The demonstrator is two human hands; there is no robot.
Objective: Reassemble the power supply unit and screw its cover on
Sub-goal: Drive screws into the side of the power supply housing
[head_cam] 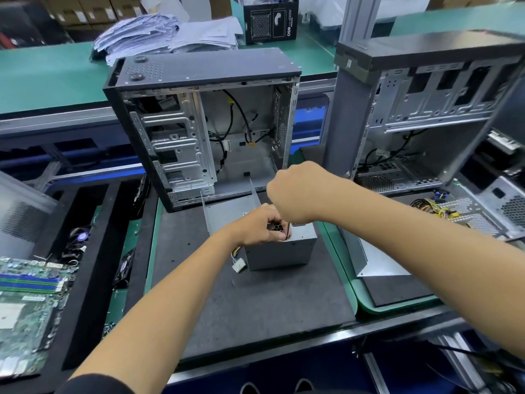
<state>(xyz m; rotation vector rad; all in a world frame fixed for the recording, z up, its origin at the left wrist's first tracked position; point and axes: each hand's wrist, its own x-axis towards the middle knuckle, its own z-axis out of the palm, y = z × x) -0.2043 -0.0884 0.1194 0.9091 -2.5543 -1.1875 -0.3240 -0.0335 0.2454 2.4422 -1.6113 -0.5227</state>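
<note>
A grey metal power supply unit stands on the dark mat in the middle. Its wire bundle with a white connector hangs out at the lower left. My left hand grips the unit's top left edge, fingers curled over a vent grille. My right hand hovers just above the unit's top as a fist; whatever it holds is hidden. A bent grey metal cover stands upright right behind the unit.
An open black computer case stands behind the mat. A second open case stands at the right, with a metal panel lying before it. A motherboard lies at the left. Papers sit on the green bench.
</note>
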